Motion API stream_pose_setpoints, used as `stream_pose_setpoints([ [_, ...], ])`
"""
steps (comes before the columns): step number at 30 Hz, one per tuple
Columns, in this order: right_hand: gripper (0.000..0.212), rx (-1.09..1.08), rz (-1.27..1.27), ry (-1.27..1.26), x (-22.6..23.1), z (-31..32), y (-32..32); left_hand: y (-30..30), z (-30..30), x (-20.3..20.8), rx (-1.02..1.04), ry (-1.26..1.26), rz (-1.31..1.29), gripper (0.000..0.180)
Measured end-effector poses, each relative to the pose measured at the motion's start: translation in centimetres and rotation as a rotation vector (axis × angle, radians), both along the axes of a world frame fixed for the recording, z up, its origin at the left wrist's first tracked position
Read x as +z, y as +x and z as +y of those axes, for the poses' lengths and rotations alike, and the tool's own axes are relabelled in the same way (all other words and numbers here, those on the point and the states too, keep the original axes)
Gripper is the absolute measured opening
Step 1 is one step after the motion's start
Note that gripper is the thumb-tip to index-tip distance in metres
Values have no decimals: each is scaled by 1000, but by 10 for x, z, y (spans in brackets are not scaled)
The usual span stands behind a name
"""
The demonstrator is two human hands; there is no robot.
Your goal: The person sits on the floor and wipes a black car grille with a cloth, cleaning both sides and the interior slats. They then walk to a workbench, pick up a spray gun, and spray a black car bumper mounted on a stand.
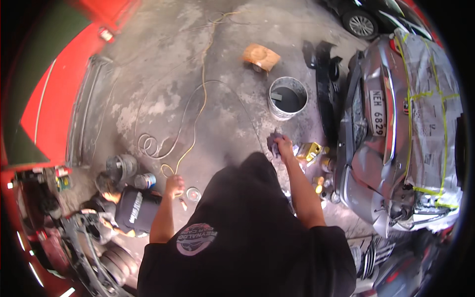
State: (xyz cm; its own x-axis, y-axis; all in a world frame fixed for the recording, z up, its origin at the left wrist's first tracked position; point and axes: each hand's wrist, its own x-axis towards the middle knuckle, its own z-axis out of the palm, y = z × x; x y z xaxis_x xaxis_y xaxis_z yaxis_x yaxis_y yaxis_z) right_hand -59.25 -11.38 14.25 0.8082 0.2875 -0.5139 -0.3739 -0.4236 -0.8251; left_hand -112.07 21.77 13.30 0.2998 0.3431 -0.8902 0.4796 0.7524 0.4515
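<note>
My right hand (pixel 284 147) is closed round a crumpled dark grey cloth (pixel 273 140), held out in front of me above the floor. My left hand (pixel 174 186) is curled into a fist on the other side of my body. A loop of yellow hose (pixel 168 171) shows just beyond that fist; whether the fingers grip the hose or something else is hidden. Beyond the cloth stands a pale, stained bucket (pixel 288 99) with dark liquid and a light flat piece inside. Near my right forearm sits a yellow can (pixel 310 152) among small containers.
A car with masked glass (pixel 430 119) stands at the right, with black bumper parts (pixel 326 89) beside it. Hoses cross the concrete floor (pixel 168 64). Ahead lies an orange-brown sheet (pixel 261 57). At the left a person in black (pixel 138 210) crouches by metal tins (pixel 122 167).
</note>
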Motion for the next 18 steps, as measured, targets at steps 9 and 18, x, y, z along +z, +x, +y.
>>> stream_pose_setpoints([
  [9,31,-105,-212,-154,-2,110,172,239,212,75,-151,427,7,32],
  [18,43,-97,8,-349,-94,128,309,271,300,55,-175,257,313,31],
])
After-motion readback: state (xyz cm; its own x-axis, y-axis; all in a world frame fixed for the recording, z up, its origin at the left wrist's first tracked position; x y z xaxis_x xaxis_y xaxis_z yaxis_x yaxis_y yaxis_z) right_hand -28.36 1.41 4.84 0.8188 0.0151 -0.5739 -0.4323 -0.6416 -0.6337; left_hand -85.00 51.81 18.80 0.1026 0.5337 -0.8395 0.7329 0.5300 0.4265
